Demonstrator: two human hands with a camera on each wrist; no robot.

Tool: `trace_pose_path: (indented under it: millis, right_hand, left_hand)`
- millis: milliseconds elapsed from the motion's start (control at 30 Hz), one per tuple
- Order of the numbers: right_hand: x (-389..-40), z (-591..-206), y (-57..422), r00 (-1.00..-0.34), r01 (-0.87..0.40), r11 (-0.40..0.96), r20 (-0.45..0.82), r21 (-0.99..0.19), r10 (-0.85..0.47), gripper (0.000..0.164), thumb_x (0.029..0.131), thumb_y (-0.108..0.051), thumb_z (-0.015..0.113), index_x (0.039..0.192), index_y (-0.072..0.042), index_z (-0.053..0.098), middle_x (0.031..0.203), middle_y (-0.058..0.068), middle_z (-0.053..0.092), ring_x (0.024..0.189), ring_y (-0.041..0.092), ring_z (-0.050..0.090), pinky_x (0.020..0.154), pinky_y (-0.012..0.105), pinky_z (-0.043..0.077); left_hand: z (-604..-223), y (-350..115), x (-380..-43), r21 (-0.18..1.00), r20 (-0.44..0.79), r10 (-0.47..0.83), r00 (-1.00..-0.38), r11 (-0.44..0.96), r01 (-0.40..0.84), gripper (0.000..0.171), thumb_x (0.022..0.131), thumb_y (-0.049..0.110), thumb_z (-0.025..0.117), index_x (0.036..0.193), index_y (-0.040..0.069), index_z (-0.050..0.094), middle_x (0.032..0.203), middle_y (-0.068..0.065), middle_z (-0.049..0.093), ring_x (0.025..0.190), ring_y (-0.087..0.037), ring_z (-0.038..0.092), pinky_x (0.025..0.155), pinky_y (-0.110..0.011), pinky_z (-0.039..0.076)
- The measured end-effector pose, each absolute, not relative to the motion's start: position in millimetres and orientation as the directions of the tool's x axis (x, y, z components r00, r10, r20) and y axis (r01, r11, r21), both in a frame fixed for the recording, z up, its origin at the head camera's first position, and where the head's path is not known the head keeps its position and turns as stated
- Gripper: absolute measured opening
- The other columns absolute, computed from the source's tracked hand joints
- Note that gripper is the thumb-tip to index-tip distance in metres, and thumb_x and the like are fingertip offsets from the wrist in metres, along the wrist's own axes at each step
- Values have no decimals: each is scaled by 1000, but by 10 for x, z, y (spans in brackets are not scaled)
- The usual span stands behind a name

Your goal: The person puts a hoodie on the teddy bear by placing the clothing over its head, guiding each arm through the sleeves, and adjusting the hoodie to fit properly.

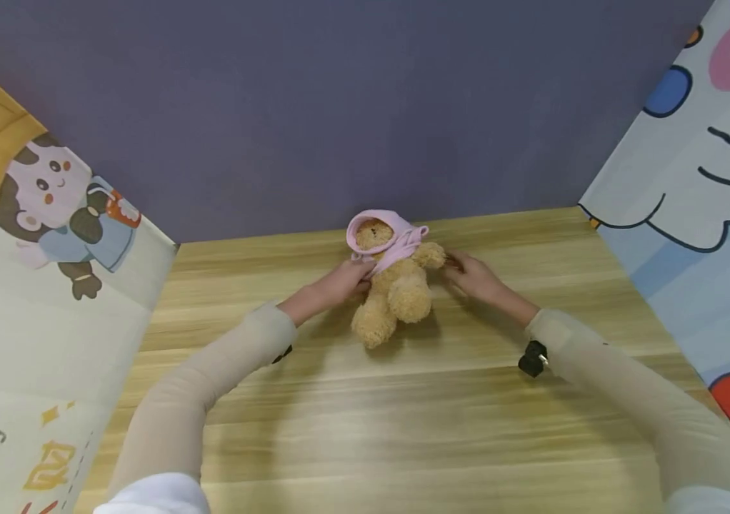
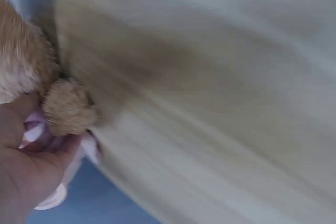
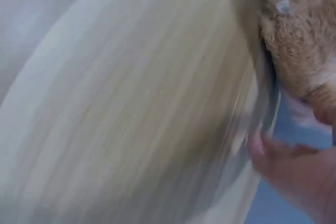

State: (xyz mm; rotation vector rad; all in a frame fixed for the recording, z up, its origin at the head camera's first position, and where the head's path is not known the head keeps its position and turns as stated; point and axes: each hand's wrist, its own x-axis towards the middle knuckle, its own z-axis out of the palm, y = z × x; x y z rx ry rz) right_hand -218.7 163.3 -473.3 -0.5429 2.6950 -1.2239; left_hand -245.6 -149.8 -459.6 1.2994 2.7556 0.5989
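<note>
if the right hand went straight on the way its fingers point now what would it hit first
Most likely the teddy bear, at the arm nearest the right hand; depth is unclear there, so they may already touch.

Feet toward us, our fluffy tan teddy bear tilts near the tabletop's back edge, face framed by a pink hooded garment bunched across its chest

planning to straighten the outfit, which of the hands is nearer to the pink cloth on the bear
Left. The left hand grips the pink cloth near its lower edge; the right hand is farther off, at the end of the bear's arm.
</note>
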Motion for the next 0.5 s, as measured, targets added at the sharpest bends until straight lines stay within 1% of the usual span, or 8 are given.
trace_pose_path:
  millis: [33,100,200,267,300,333,400,500]
  right_hand:
    - [-2223,-4736,1614,-932,-213,576,-12,-789,-362,55,107,-17,51,154,5,34,137,34,54,120,47,58,99,53,51]
    - [-2287,-4726,1569,-920,-137,493,-74,-859,-385,55,107,-15,51,153,8,33,147,32,47,133,45,50,109,53,43]
    - [-2373,-4683,1459,-880,-17,314,-135,-949,-455,55,107,-13,50,156,4,29,153,28,41,136,44,46,111,54,41]
    - [-2414,-4629,1370,-859,65,188,-151,-980,-489,58,107,-11,49,158,0,24,156,26,35,139,44,42,111,56,40]
    - [-2426,-4592,1330,-851,85,150,-150,-985,-503,60,107,-9,48,160,-2,21,157,25,33,140,44,40,113,58,37]
    - [-2441,-4566,1290,-844,103,105,-143,-989,-517,62,106,-6,48,160,-2,19,157,25,33,139,44,41,112,58,38]
    - [-2439,-4477,1236,-849,61,115,-112,-992,-517,64,102,-1,50,160,-3,23,155,25,36,137,42,43,111,58,39]
    - [-2433,-4305,1204,-868,-83,185,-20,-979,-495,63,97,5,51,156,-3,34,151,22,44,134,37,47,108,51,43]
  left_hand:
    - [-4612,-1515,-2467,375,112,739,-665,588,716,19,97,7,68,91,3,51,78,-6,52,72,-20,51,65,-32,44]
    - [-4623,-1541,-2488,420,70,710,-701,616,666,18,98,12,69,93,3,54,81,-5,58,76,-20,56,68,-33,46]
    - [-4550,-1561,-2493,449,51,649,-759,664,598,10,99,11,66,103,3,65,96,-8,69,88,-21,65,78,-33,54]
    - [-4467,-1553,-2480,507,82,596,-799,665,548,13,99,8,64,109,1,69,108,-13,72,97,-24,69,86,-35,57]
    - [-4424,-1541,-2470,535,100,573,-814,658,530,17,100,9,63,114,1,69,111,-14,71,100,-26,69,88,-36,57]
    - [-4380,-1517,-2451,570,117,545,-830,647,506,21,100,11,63,118,0,68,112,-15,70,100,-26,69,88,-36,57]
    - [-4317,-1454,-2432,658,135,505,-853,598,458,29,101,20,64,123,0,62,112,-14,68,99,-24,67,86,-34,56]
    - [-4247,-1352,-2418,796,99,460,-882,495,347,45,99,29,68,132,4,50,115,-11,61,99,-20,60,82,-31,52]
